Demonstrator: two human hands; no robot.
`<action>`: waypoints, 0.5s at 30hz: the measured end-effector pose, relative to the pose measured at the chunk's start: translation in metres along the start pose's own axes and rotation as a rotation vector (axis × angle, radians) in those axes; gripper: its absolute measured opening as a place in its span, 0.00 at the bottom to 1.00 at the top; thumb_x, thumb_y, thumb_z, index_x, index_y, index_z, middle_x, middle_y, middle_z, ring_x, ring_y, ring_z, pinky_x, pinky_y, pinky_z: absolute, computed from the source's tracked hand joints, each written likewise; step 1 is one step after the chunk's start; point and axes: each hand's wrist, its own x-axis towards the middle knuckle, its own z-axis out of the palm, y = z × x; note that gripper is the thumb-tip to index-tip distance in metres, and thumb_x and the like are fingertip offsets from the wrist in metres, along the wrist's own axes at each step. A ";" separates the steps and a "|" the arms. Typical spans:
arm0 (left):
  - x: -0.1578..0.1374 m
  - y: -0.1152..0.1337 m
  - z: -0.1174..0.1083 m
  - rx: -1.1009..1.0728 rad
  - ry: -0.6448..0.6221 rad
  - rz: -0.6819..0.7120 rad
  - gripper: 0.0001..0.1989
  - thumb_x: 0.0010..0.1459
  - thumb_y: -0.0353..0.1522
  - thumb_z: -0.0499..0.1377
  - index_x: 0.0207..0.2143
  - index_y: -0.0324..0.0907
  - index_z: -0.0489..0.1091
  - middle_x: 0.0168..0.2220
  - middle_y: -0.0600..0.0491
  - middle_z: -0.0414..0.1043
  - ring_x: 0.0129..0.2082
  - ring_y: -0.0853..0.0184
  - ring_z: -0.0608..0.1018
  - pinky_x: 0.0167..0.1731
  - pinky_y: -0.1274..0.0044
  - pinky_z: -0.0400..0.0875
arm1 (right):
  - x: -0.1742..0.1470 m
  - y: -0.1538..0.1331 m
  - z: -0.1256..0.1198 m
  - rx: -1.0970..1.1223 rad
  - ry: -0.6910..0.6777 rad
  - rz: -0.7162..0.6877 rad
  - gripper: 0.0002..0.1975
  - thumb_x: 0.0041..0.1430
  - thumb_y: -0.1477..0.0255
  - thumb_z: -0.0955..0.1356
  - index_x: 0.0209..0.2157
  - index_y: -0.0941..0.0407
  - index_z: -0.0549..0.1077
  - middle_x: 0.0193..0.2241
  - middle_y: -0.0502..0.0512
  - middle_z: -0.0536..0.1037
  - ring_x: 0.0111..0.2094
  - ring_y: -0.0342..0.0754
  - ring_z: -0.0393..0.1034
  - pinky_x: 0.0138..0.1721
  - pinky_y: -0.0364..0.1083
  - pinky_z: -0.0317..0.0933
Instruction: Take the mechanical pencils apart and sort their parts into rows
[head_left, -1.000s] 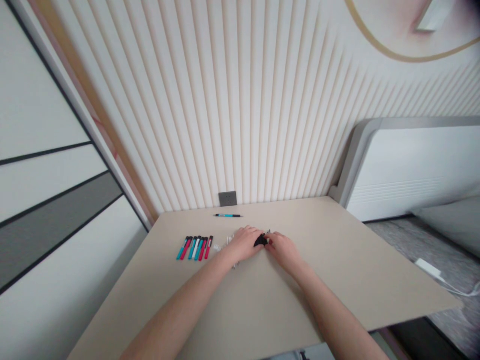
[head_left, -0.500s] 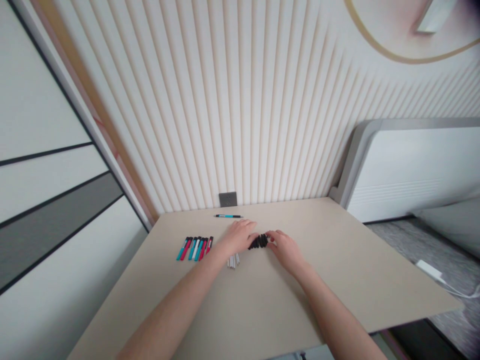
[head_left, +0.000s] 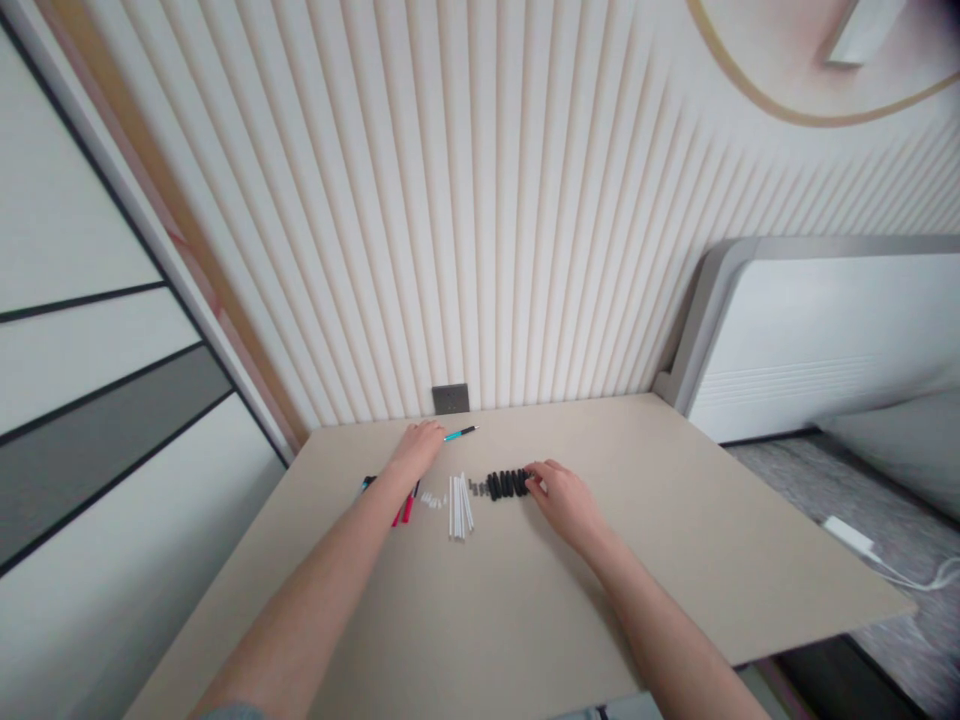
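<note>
My left hand [head_left: 421, 447] is at the back of the table, its fingers closed on the near-left end of a blue and black pen [head_left: 462, 433], which lies slanted. My right hand [head_left: 556, 494] has thumb and fingertips closed at the right end of a row of short black tubes [head_left: 507, 485], around the last one. Left of that row are small grey pieces [head_left: 478, 488], slim white refill-like sticks [head_left: 459, 508] and tiny clear-white pieces [head_left: 433, 500]. Red pen barrels [head_left: 407, 509] and other coloured ones are partly hidden under my left forearm.
A dark wall socket [head_left: 450, 398] sits on the ribbed wall behind the table [head_left: 480, 620]. A grey object [head_left: 622, 708] is at the near edge. To the right are a bed headboard [head_left: 817, 340] and a white plug with a cable [head_left: 847, 535].
My left hand has moved left and back from the black tubes to the pen, which has turned to a slant. The white sticks and small pieces are uncovered. My right hand has barely moved.
</note>
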 end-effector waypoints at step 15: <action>-0.108 0.040 -0.034 0.042 0.033 0.285 0.10 0.66 0.29 0.51 0.47 0.44 0.68 0.42 0.50 0.73 0.46 0.62 0.73 0.49 0.69 0.68 | -0.008 -0.023 0.010 0.441 0.057 -0.189 0.18 0.68 0.63 0.59 0.47 0.56 0.75 0.38 0.56 0.79 0.36 0.47 0.71 0.37 0.43 0.62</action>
